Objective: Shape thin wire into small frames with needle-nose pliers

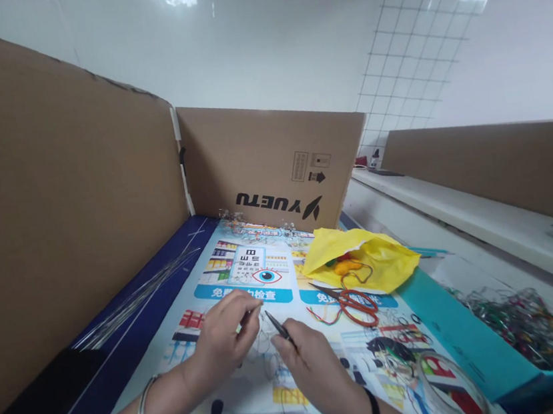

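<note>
My left hand (229, 334), with a silver bangle at the wrist, has thumb and forefinger pinched together; whatever is between them is too small to make out. Facing it, my right hand (313, 360) is closed around a slim dark metal tool (278, 326) with a pointed tip. That tip points up and left, close to the left fingertips, and the tool's other end is hidden in the palm. Thin wire loops (267, 342) lie on the printed poster below the hands. Orange-handled scissors (356, 306) rest slightly open to the right.
Behind the scissors is a yellow bag (388, 257) with coloured thread at its mouth. A clear round container (452, 387) sits at front right. Tangled shiny wire (523, 324) lies beyond the teal edge; straight wires (136, 298) lie left. Cardboard walls (271, 160) stand behind and left.
</note>
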`<move>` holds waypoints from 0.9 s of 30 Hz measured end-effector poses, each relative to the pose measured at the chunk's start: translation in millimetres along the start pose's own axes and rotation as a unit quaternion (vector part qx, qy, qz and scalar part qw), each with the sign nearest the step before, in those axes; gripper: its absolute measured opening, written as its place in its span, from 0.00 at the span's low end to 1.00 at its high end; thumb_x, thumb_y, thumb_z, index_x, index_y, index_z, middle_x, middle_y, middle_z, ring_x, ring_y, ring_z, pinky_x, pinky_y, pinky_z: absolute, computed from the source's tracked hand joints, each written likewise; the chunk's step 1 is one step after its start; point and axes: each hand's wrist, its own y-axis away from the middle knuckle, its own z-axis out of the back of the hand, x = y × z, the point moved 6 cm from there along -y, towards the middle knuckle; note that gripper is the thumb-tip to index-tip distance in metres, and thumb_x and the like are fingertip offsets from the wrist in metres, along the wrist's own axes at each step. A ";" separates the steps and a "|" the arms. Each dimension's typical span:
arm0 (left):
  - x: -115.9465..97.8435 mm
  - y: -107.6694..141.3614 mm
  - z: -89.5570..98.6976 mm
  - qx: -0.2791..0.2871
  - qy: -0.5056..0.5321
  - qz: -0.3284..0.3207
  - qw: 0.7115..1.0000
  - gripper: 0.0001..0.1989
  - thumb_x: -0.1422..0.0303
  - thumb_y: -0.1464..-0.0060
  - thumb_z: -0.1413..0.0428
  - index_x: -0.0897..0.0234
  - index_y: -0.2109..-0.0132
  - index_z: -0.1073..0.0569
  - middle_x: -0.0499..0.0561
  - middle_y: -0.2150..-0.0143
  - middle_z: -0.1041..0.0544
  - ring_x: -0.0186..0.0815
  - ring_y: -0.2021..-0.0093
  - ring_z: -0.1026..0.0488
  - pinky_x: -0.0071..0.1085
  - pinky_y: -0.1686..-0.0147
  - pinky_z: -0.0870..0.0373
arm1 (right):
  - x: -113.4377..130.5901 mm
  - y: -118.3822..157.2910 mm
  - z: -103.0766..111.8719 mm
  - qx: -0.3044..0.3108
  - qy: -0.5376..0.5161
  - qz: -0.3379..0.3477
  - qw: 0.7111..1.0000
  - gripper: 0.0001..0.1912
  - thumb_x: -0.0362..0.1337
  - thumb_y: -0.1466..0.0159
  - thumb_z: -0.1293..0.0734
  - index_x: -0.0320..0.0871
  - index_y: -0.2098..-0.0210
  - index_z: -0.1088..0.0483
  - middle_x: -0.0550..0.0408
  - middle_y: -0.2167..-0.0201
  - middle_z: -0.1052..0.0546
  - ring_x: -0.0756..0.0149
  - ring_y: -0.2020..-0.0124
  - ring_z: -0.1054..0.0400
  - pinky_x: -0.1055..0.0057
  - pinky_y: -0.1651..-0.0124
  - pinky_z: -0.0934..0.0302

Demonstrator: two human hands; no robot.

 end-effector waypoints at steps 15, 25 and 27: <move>-2.7 8.7 -8.0 -0.007 -0.026 -0.030 0.999 0.07 0.79 0.47 0.49 0.65 0.61 0.32 0.50 0.71 0.29 0.32 0.69 0.31 0.28 0.69 0.32 | -4.0 1.2 -6.6 -0.025 -0.006 0.007 1.000 0.12 0.43 0.35 0.46 0.44 0.72 0.43 0.57 0.75 0.32 0.68 0.73 0.39 0.74 0.71 0.50; -0.3 12.5 -10.0 -0.005 -0.051 -0.035 0.998 0.07 0.79 0.48 0.48 0.66 0.62 0.31 0.50 0.71 0.29 0.32 0.69 0.32 0.28 0.69 0.33 | -4.0 0.3 -6.6 -0.026 0.014 -0.009 1.000 0.14 0.44 0.35 0.47 0.44 0.73 0.42 0.57 0.76 0.33 0.67 0.74 0.40 0.74 0.72 0.50; 0.3 13.3 -10.4 -0.006 -0.055 -0.032 0.998 0.06 0.78 0.48 0.48 0.66 0.62 0.31 0.50 0.71 0.29 0.32 0.69 0.32 0.28 0.69 0.33 | -4.2 0.3 -8.1 -0.025 0.013 -0.007 1.000 0.14 0.44 0.35 0.47 0.44 0.72 0.42 0.56 0.76 0.32 0.67 0.74 0.39 0.74 0.72 0.50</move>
